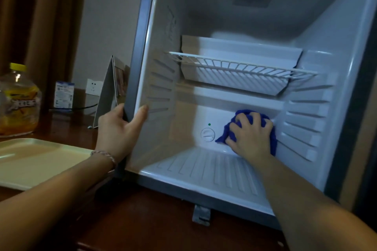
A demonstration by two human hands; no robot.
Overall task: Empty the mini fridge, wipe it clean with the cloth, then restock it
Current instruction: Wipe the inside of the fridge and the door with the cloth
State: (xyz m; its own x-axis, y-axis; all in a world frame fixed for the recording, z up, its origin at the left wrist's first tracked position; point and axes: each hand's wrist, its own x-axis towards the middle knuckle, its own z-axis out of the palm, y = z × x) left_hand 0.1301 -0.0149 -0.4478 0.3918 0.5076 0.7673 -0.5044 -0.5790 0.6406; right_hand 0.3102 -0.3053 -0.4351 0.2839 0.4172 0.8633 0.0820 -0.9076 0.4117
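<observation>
- Head view looks into the open grey mini fridge with a white plastic interior (334,51), standing on a dark brown wooden table (142,220).
- Right hand (252,135) is deep inside the fridge, low on the back wall, with its fingers curled over a bunched blue cloth (273,142) and pressing it against the white panel.
- Blue fabric shows above the knuckles, to the right of the palm and in a point to the left of the hand.
- Just left of the cloth on the same panel sits a round white thermostat dial (207,134), with a small green dot (209,124) above it.
- Left hand (118,128) grips the fridge's left front edge: the thumb lies on the inner white wall, and the fingers wrap round the outer grey side, mostly hidden.
- A braided bracelet (105,155) circles the left wrist.
- A white wire shelf (240,67) spans the middle of the compartment; nothing rests on it or on the ribbed floor.
- On the table left of the fridge lie a cream plastic tray (30,161) and, further back, a clear bottle with a yellow cap (17,96).
- A folded card stand (108,91) stands upright beside the fridge's outer wall.
</observation>
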